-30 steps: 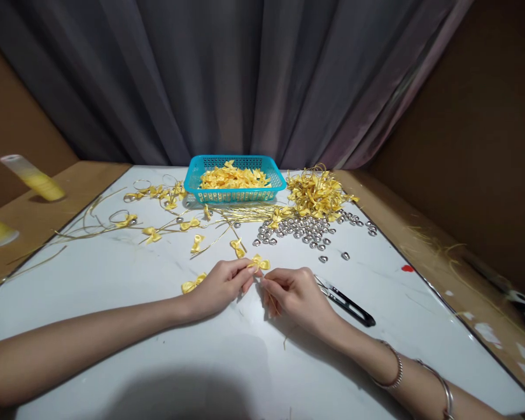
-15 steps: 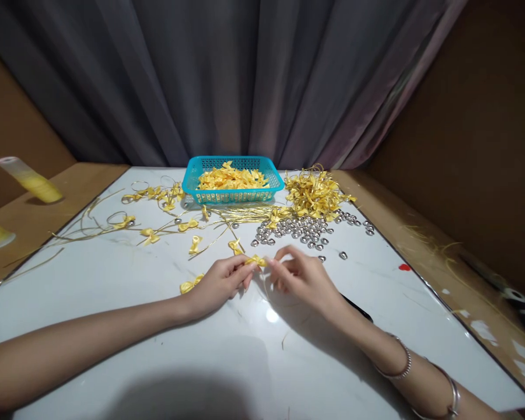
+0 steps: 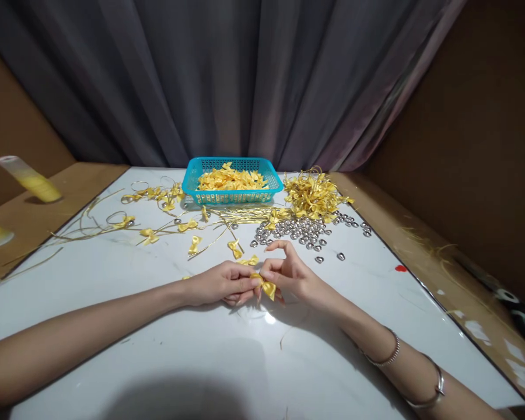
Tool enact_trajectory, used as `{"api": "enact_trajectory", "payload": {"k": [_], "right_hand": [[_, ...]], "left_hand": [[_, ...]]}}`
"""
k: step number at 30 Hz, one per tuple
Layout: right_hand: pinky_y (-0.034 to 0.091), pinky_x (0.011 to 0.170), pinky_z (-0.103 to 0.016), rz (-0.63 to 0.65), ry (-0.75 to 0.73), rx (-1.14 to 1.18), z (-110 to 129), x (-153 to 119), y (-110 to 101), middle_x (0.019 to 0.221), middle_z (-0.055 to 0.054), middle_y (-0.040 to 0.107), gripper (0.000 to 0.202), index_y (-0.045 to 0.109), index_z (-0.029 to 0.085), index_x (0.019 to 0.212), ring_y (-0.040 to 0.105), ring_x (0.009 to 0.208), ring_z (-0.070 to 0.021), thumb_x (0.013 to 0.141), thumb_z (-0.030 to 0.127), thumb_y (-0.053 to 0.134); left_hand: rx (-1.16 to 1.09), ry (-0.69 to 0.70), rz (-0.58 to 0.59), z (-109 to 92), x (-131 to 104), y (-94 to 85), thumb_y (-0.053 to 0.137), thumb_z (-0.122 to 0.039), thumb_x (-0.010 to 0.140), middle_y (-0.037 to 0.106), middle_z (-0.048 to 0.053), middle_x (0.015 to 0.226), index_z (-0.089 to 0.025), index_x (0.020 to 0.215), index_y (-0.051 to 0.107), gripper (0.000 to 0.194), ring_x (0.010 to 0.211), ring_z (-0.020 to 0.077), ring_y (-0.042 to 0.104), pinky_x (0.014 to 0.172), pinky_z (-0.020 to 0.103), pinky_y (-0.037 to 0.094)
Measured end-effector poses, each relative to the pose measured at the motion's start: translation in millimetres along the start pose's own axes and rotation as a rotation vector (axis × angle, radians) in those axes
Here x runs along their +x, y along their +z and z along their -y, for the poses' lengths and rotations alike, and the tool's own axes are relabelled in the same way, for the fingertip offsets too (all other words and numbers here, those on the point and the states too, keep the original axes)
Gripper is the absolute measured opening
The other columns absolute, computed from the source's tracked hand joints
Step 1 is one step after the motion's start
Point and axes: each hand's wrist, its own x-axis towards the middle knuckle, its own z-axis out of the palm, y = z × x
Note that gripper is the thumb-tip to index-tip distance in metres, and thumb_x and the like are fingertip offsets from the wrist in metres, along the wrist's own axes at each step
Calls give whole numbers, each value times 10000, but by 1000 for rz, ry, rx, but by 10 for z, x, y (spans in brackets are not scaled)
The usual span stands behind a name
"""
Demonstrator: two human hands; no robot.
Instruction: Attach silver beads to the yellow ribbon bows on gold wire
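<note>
A yellow satin bow (image 3: 269,290) is pinched between my two hands above the white table. My left hand (image 3: 223,284) has its thumb and fingers closed on the bow's left side. From the other side, my right hand (image 3: 294,275) grips it with thumb and fingers, its index finger raised and curled. Just beyond my left fingertips lies another yellow bow (image 3: 248,261). Farther off are a loose bow (image 3: 235,249) and a second one (image 3: 195,245). Part of the held bow is hidden by my fingers.
A blue basket (image 3: 231,197) of yellow bows stands at the back. To its right are a pile of corded bows (image 3: 312,195) and scattered silver beads (image 3: 304,229). Gold cords (image 3: 249,214) lie before the basket. Yellow spools (image 3: 41,188) stand at left.
My hands have moved slightly nearer to me. A bow now lies just beyond them, near where they held one before. The bow beside my left wrist is now almost wholly out of sight.
</note>
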Motion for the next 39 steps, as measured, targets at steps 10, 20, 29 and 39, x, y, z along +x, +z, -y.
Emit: {"api": "enact_trajectory", "payload": {"k": [10,20,29,39], "right_hand": [[314,505,-231,-163,-115,-73,-48,12,46,605,85,465,418,283,243,974,407,518,-83,750,311,629],[369,502,-255,-179,-78,-69,-19,56,-19,590,83,505,399,254,251,973,436,496,-101,789,426,562],[320,426,-198,-356,-45,-92,22,20,74,541,93,561,472,294,233,1002,414,417,-78,717,330,657],[361,485,-216,-420,-112,-191,-22,-32,202,575,75,577,413,315,234,1018,505,500,-112,767,337,626]], "left_hand": [[-88,-15,-89,-10,13,-3,606,-342,811,450,-65,522,-134,726,502,247,380,17,212,381,195,123],[-143,-30,-85,-25,7,-5,620,-322,797,421,-76,474,-141,704,486,244,370,15,181,360,177,113],[246,261,-530,43,-4,140,584,-336,808,555,34,955,-183,1009,509,263,681,98,506,585,222,418],[574,191,-467,32,-55,185,468,-374,876,637,45,821,-147,865,651,292,740,155,527,685,269,408]]}}
